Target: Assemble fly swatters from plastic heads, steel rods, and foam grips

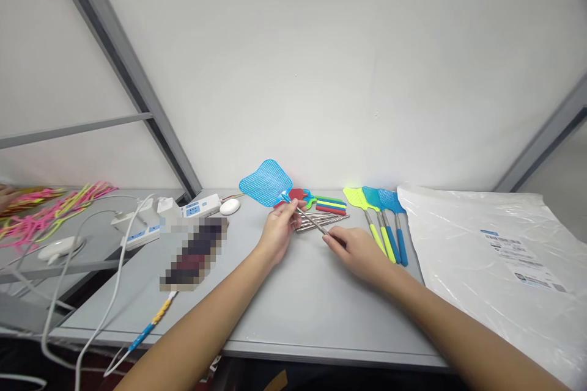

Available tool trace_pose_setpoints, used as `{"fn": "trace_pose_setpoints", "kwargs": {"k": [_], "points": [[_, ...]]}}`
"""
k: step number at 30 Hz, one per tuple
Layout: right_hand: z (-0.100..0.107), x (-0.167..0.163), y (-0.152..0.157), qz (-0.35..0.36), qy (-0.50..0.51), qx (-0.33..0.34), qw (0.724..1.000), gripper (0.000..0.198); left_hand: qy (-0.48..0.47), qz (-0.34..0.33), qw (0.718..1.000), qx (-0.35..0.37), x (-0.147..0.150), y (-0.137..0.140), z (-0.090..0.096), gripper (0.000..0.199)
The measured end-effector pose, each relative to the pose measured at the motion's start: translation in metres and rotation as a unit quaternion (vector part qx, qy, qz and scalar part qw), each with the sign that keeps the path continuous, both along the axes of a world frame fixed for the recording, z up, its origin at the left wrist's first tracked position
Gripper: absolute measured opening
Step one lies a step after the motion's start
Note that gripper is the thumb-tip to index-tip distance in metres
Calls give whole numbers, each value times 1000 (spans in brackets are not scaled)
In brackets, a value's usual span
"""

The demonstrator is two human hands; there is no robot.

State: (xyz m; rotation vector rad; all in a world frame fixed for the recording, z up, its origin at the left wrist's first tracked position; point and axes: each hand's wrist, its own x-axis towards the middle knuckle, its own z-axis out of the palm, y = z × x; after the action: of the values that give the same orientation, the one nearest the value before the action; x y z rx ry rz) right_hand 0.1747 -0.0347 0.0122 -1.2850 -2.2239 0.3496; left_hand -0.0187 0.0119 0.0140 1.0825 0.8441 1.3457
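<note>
My left hand point(280, 227) pinches the neck of a blue fly swatter head point(266, 183), which tilts up to the left. From that neck a thin metal rod point(313, 221) slants down to the right. My right hand point(351, 250) is closed around the rod's lower end. Whether the rod is fixed in the neck is hidden by my left fingers. Just behind my hands lie several loose metal rods point(328, 218), several coloured handle grips point(331, 206) in green, blue, yellow and red, and a red swatter head point(298, 193), partly covered.
Several whole swatters point(388, 232), yellow-green and blue, lie right of my hands. A plastic-wrapped package point(481, 256) covers the table's right side. On the left are a pixelated phone-like object point(195, 253), a white mouse point(230, 206), power strips point(202, 205) and loose cables point(121, 256).
</note>
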Motion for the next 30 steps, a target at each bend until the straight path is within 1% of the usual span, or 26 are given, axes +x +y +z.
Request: {"fn": "trace_pose_setpoints", "kwargs": {"k": [5, 7, 8, 10, 13, 16, 17, 19, 21, 24, 26, 27, 28, 30], "points": [[1, 3, 4, 8, -11, 5, 1000, 32, 60, -118, 991, -24, 15, -12, -6, 36], [3, 5, 5, 7, -13, 5, 1000, 33, 62, -134, 989, -15, 17, -13, -7, 39], [3, 6, 4, 6, -13, 6, 1000, 34, 57, -126, 990, -6, 16, -11, -6, 39], [5, 7, 4, 4, -16, 6, 1000, 35, 42, -83, 996, 9, 11, -6, -3, 41], [7, 8, 3, 2, -26, 13, 1000, 35, 8, 17, 999, 40, -4, 4, 7, 42], [9, 10, 5, 2, -44, 27, 999, 36, -35, 120, 988, 90, -20, 12, 16, 38], [9, 11, 5, 2, -49, 31, 998, 36, -40, 139, 985, 98, -23, 13, 17, 38], [8, 15, 7, -3, -57, 34, 998, 35, -29, 144, 985, 92, -23, 13, 15, 41], [6, 20, 10, -14, -57, 36, 998, 33, 4, 114, 991, 67, -17, 9, 9, 44], [3, 27, 14, -33, -54, 40, 997, 27, 73, 9, 997, 29, -1, -1, -1, 48], [2, 28, 16, -41, -53, 42, 997, 24, 102, -64, 992, 23, 8, -7, -5, 50], [2, 27, 17, -42, -52, 43, 997, 23, 106, -84, 990, 27, 11, -10, -6, 50], [2, 26, 17, -40, -52, 44, 997, 22, 107, -89, 990, 33, 13, -11, -6, 49], [3, 22, 17, -34, -53, 45, 997, 23, 103, -55, 992, 41, 13, -11, -5, 49]]}}
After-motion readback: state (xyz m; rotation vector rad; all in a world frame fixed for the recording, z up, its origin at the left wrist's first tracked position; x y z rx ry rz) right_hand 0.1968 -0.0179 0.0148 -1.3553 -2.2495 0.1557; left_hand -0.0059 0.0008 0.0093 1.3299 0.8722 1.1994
